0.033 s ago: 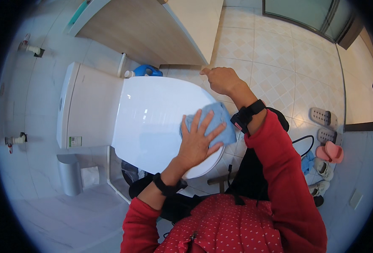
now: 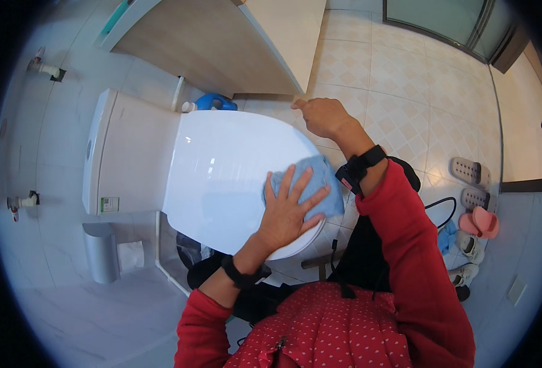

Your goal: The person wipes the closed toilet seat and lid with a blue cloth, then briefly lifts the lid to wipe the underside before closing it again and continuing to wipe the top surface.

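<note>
My left hand (image 2: 288, 211) lies flat with spread fingers on a light blue cloth (image 2: 320, 172), pressing it against the white toilet lid (image 2: 222, 165). The cloth sits at the lid's rounded front end, and part of it hangs past the rim. Beyond that rim, to the right, my right hand (image 2: 326, 118) is held with its fingers curled and one digit pointing left. Nothing shows in it, though its underside is hidden. The lid is down, and the white tank (image 2: 136, 156) stands at its left.
A wooden cabinet (image 2: 203, 46) stands beyond the toilet, with a blue bottle (image 2: 214, 102) near its foot. At left are wall valves (image 2: 24, 201) and a grey bin-like box (image 2: 101, 251). Slippers (image 2: 467, 172) and shoes (image 2: 469, 245) line the right wall.
My left hand and the cloth under it have shifted very slightly toward me on the lid. The right hand stays in place.
</note>
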The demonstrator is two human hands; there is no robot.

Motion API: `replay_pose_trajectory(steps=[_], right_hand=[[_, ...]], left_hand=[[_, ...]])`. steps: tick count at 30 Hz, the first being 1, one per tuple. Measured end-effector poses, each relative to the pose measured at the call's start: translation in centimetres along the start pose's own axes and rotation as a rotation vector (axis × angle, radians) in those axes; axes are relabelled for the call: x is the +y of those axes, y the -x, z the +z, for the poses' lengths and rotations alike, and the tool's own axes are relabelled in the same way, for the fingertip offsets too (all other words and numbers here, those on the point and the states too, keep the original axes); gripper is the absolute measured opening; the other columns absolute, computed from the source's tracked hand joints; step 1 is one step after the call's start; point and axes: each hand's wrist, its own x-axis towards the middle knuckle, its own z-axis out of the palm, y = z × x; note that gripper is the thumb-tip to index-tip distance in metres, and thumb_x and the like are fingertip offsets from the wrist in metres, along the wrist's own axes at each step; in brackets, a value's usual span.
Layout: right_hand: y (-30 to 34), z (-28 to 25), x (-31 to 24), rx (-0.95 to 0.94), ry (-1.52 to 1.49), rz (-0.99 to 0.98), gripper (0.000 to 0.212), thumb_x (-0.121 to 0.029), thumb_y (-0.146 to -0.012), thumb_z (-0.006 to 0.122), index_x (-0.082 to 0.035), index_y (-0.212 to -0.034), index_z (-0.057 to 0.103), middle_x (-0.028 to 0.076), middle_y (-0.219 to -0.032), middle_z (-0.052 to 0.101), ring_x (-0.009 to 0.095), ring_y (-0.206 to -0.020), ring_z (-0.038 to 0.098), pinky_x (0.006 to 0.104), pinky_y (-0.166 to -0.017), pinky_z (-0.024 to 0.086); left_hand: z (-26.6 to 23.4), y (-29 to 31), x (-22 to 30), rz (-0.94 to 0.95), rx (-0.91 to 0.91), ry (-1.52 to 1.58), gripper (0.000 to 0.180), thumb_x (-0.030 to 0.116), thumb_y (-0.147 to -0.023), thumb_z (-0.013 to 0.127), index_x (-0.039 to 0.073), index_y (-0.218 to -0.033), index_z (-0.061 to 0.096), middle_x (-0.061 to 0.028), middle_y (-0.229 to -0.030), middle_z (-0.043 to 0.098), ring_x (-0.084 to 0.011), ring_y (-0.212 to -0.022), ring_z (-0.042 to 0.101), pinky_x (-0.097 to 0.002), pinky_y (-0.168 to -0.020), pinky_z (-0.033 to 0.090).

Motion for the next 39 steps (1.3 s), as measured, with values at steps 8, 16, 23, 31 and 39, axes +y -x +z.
replay_pose_trajectory(steps=[8,16,23,31,39], right_hand=[[-0.3,1.0,0.0,-0.018,0.025,-0.031,0.046,-0.006,-0.087,0.051,-0.015,-0.132,0.059,0.018,-0.104,0.071,0.036,-0.097,0.067,0.0452,-0.082,0.053],[-0.4,1.7,-0.2,-0.022,0.035,-0.073,0.043,-0.009,-0.088,0.052,-0.015,-0.129,0.061,0.016,-0.103,0.071,0.035,-0.096,0.067,0.045,-0.082,0.053],[-0.7,1.2,-1.4,-0.06,0.016,-0.054,0.039,-0.012,-0.094,0.048,-0.013,-0.132,0.058,0.017,-0.103,0.071,0.034,-0.098,0.067,0.0443,-0.083,0.053],[-0.8,1.2,-2.7,-0.017,-0.037,-0.108,0.037,-0.03,-0.104,0.041,-0.012,-0.133,0.055,0.018,-0.108,0.071,0.036,-0.102,0.066,0.0457,-0.088,0.051],[-0.3,1.3,-3.6,-0.07,-0.024,-0.101,0.043,-0.035,-0.103,0.044,-0.008,-0.136,0.05,0.021,-0.108,0.07,0.038,-0.098,0.066,0.0462,-0.086,0.052]], left_hand=[[-0.3,9.6,-0.3,-0.009,-0.048,0.106,0.058,0.049,-0.087,0.068,0.032,-0.14,0.054,-0.0156,-0.157,0.029,-0.0429,-0.146,0.021,-0.0721,-0.11,0.013],[-1.3,16.7,-11.3,-0.544,0.118,0.021,0.065,0.043,-0.088,0.067,0.027,-0.147,0.046,-0.0153,-0.16,0.025,-0.0429,-0.146,0.021,-0.0691,-0.111,0.014],[-1.0,14.7,-20.7,-0.707,0.275,-0.044,0.06,0.043,-0.096,0.055,0.025,-0.151,0.039,-0.0166,-0.16,0.024,-0.0437,-0.145,0.021,-0.071,-0.106,0.017],[0.0,10.8,-26.7,-0.862,0.304,-0.085,0.061,0.049,-0.099,0.051,0.027,-0.153,0.035,-0.019,-0.157,0.026,-0.0425,-0.143,0.025,-0.069,-0.106,0.022],[0.0,11.4,-22.4,-0.817,0.308,-0.106,0.062,0.048,-0.096,0.054,0.028,-0.153,0.036,-0.0186,-0.159,0.024,-0.0464,-0.144,0.021,-0.0744,-0.104,0.02]])
